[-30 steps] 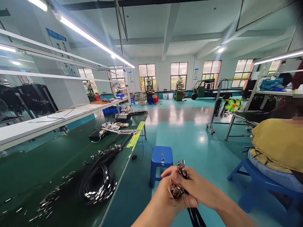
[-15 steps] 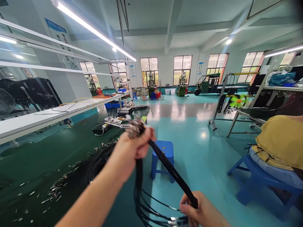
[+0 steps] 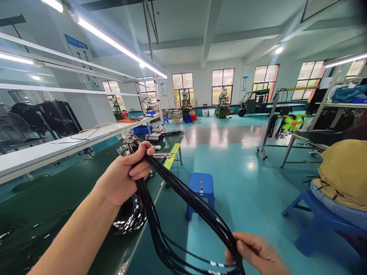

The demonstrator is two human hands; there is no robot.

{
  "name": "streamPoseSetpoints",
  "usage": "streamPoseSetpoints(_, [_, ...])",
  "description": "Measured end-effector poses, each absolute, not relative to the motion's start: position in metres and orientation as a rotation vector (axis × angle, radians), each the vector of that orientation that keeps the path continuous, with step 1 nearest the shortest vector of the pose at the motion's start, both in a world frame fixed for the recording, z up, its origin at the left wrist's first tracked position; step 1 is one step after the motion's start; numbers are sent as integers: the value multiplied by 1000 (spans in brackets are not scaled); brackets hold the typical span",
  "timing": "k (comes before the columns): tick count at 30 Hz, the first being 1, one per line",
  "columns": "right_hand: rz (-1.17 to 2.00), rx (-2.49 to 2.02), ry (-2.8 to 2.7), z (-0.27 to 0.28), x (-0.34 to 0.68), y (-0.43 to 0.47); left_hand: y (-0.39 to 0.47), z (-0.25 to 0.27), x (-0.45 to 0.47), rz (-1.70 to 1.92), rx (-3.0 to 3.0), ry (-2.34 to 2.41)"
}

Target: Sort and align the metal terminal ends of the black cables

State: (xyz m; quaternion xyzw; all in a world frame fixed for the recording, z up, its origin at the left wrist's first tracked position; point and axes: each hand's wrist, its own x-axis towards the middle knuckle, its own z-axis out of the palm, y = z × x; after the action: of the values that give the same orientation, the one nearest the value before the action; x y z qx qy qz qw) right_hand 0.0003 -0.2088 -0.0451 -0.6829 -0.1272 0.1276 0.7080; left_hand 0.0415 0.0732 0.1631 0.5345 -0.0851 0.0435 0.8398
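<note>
- Cables [image 3: 183,193]: a black bundle stretched slantwise between both hands, high at the left, low at the right, over the edge of the bench [image 3: 57,198] and the teal floor
- Plugs [image 3: 126,143]: metal ends of the bundle, fanned out just above the left fist
- Left hand [image 3: 123,177]: clamped round the bundle just under the plugs, fingers wrapped over it, arm raised above the bench
- Right hand [image 3: 258,254]: low at the bottom edge, fingers curled on the lower part of the bundle; whether the grip is tight cannot be told
- The hands are well apart; loose loops of cable sag between and below them
- Coil [image 3: 129,217]: more black cable with metal ends, lying on the bench below the left hand
- Stool [image 3: 200,189]: blue, on the floor beside the bench, behind the bundle
- A person [image 3: 341,175] in a yellow top sits on another blue stool at the right edge
</note>
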Motion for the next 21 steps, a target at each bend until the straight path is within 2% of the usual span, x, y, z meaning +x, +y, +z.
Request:
streamPoseSetpoints(3, [-66,-1863,-190,-40,10,-221,73,163,33,106,1362,-207])
streamPoseSetpoints(6, [-288,-1967,12,-33,15,-239,71,163,27,94,1665,-240])
streamPoseSetpoints(8, [-182,-1905,-59,-30,14,-240,67,163,25,109,1699,-254])
streamPoseSetpoints(11, [137,-1753,-306,-29,9,-214,59,165,26,104,1615,-276])
streamPoseSetpoints(13, [216,-1816,-413,-31,5,-190,55,167,27,56,1585,-293])
streamPoseSetpoints(15, [157,-1953,-480,-32,5,-175,54,169,28,39,1592,-282])
streamPoseSetpoints(19, [-228,-2070,-490,-26,13,-183,60,170,24,2,1727,-234])
streamPoseSetpoints(21, [-236,-2012,-424,-23,16,-192,63,170,22,-23,1749,-227])
